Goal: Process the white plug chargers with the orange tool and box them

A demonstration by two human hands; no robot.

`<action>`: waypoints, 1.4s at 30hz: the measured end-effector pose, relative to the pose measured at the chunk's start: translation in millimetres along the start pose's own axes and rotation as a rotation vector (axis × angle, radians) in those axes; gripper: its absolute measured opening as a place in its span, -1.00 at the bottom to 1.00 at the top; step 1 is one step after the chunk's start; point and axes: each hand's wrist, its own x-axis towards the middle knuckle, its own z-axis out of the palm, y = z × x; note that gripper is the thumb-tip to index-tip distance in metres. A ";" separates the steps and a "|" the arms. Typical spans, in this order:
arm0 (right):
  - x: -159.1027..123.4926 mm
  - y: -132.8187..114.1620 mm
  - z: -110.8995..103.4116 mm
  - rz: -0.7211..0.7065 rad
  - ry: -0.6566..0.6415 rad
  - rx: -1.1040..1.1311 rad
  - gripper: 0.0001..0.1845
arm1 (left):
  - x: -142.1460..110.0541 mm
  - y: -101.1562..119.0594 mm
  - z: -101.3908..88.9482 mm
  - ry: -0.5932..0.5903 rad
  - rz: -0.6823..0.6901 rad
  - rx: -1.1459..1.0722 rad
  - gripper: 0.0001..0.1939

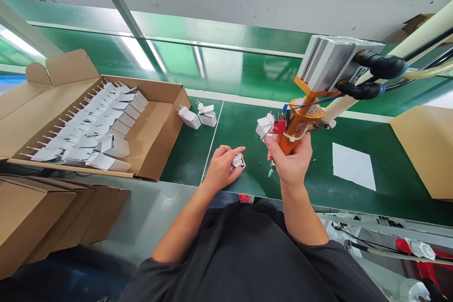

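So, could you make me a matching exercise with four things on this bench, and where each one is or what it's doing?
1. left hand
2. right hand
3. white paper
4. open cardboard box

A. lying flat on the green bench
B. at the left, with rows of white chargers inside
C. gripping the orange tool
D. holding one small white plug

Pairs: 1-D, 2-C, 3-A, 4-B
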 end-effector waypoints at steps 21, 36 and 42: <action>3.2 9.7 -19.5 0.022 0.012 -0.042 -0.66 | -10.3 8.3 -5.4 -0.099 -0.151 -0.005 -0.80; 7.4 19.7 -72.3 0.102 -0.017 -0.120 -0.62 | 71.1 21.7 38.4 -0.208 0.405 0.262 -0.77; 6.8 19.7 -83.5 0.104 -0.030 -0.154 -0.61 | 114.9 30.0 79.4 -0.036 0.281 0.344 -0.65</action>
